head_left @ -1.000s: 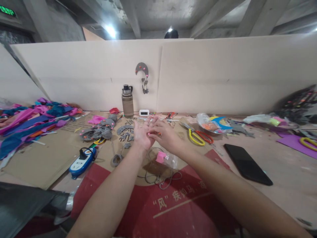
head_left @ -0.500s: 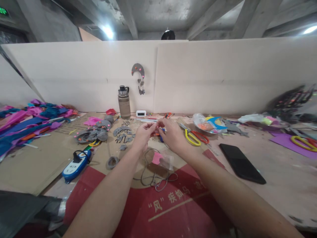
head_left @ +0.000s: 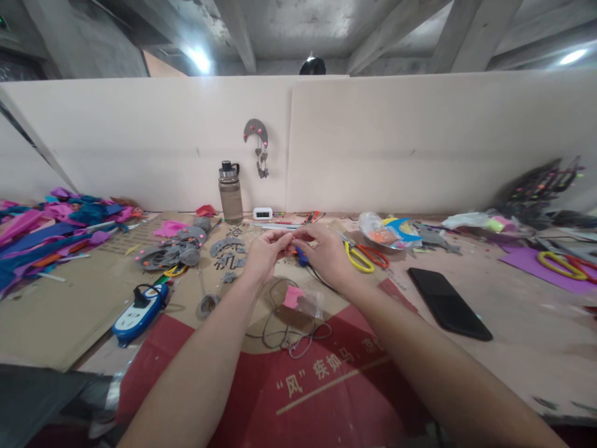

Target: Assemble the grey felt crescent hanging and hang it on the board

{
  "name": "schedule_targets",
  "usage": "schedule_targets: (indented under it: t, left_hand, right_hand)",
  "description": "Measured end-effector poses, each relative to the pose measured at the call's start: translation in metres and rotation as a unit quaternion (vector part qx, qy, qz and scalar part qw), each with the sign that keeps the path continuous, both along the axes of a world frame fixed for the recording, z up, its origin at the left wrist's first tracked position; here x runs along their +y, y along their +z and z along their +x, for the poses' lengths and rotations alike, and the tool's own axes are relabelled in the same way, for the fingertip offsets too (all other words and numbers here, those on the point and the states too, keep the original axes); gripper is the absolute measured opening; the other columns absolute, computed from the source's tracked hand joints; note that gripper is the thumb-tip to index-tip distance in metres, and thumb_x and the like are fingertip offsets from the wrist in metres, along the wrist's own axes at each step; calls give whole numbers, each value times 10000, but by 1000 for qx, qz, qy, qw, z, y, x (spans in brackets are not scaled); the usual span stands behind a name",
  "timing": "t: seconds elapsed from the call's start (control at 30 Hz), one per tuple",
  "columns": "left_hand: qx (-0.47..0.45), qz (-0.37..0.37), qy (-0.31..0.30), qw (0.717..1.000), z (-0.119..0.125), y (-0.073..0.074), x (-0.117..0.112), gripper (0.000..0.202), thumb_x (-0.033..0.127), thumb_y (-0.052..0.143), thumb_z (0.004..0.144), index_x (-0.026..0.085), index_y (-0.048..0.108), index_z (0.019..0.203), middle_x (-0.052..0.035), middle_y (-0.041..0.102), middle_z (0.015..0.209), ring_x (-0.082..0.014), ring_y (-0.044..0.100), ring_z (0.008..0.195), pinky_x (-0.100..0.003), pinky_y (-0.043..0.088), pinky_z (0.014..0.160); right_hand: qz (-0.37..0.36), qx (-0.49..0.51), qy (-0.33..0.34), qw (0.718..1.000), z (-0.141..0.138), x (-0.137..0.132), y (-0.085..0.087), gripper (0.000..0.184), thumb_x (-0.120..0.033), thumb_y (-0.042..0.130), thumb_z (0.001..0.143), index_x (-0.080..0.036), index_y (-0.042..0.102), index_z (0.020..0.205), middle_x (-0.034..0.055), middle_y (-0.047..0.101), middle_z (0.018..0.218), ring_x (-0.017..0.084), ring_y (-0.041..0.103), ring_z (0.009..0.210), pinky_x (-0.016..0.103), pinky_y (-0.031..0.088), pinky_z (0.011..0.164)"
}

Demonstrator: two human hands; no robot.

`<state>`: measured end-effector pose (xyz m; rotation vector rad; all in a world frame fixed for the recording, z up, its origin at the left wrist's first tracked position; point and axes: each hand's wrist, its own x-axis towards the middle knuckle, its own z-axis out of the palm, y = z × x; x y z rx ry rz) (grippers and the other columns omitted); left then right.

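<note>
My left hand and my right hand meet fingertip to fingertip above the cardboard. Both are closed in a pinch, and what lies between the fingers is too small and too hidden to name. A blue tool with a dark cord shows just behind my right fingers. Below the hands lies a small clear bag with a pink piece beside or in it. Loose grey cord curls around the bag. Grey felt cutouts rest left of my left hand.
Yellow-handled scissors lie right of my right hand, near a black phone. A bottle and small clock stand at the back by the white partition. At left are a power strip and colourful felt scraps.
The whole view has shifted slightly, so things appear a little further left. My hands stay together, with the fingers drawn a bit closer.
</note>
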<state>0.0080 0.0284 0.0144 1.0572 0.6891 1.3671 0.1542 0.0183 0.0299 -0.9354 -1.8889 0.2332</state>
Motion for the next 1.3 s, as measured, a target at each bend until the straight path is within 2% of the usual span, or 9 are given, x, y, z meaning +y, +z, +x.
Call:
schedule_targets:
  t: [0.27, 0.47, 0.53, 0.83, 1.03, 1.2, 1.3]
  left_hand:
    - [1, -10, -26, 1000, -4, 2, 1, 255, 300, 822, 603, 117, 677, 705, 2, 632, 619, -61, 560, 540, -192, 466, 566]
    - [-4, -43, -86, 995, -9, 3, 3, 211, 255, 797, 658, 120, 675, 764, 8, 626, 645, -52, 571, 570, -184, 494, 607]
    - [-9, -50, -96, 994, -10, 3, 3, 199, 237, 789, 671, 122, 669, 781, 7, 624, 643, -53, 573, 572, -183, 497, 611]
    - [-12, -25, -78, 997, -8, 5, 0, 208, 218, 798, 642, 135, 669, 782, 1, 647, 692, -64, 589, 608, -211, 495, 653]
    - [33, -5, -53, 998, -5, 5, 0, 208, 258, 793, 626, 128, 670, 734, -1, 617, 660, -56, 536, 553, -193, 439, 565]
    - [77, -4, -45, 996, -2, 3, 0, 211, 280, 762, 643, 130, 616, 619, 7, 556, 545, -57, 478, 480, -193, 374, 489]
    - [66, -21, -51, 996, -3, 4, -1, 188, 240, 747, 643, 128, 601, 605, 6, 553, 539, -60, 482, 474, -193, 376, 478]
  right_hand:
    - [-86, 93, 61, 990, 1, 6, -3, 103, -284, 584, 807, -197, 637, 817, 13, 645, 767, 140, 577, 693, 286, 466, 663]
    - [-190, 194, 134, 953, 2, 17, -10, 215, -388, 636, 768, -179, 600, 804, -23, 585, 683, 98, 521, 596, 233, 436, 567]
    - [-203, 208, 142, 946, 2, 18, -11, 237, -403, 644, 759, -177, 594, 814, -25, 580, 682, 95, 521, 594, 231, 441, 566]
    - [-158, 150, 116, 969, 3, 12, -6, 191, -340, 586, 809, -182, 638, 902, 14, 638, 786, 117, 572, 703, 248, 468, 632]
    - [-79, 79, 61, 992, 2, 6, -4, 132, -249, 544, 811, -187, 638, 879, 29, 654, 804, 142, 587, 715, 284, 474, 673]
    - [27, -12, 0, 1000, 0, -1, -2, 139, -119, 519, 733, -189, 620, 799, 38, 629, 781, 158, 564, 719, 299, 455, 704]
    - [28, -5, -17, 999, -1, 0, -4, 132, -108, 518, 692, -186, 591, 770, 29, 596, 747, 156, 546, 699, 287, 444, 673]
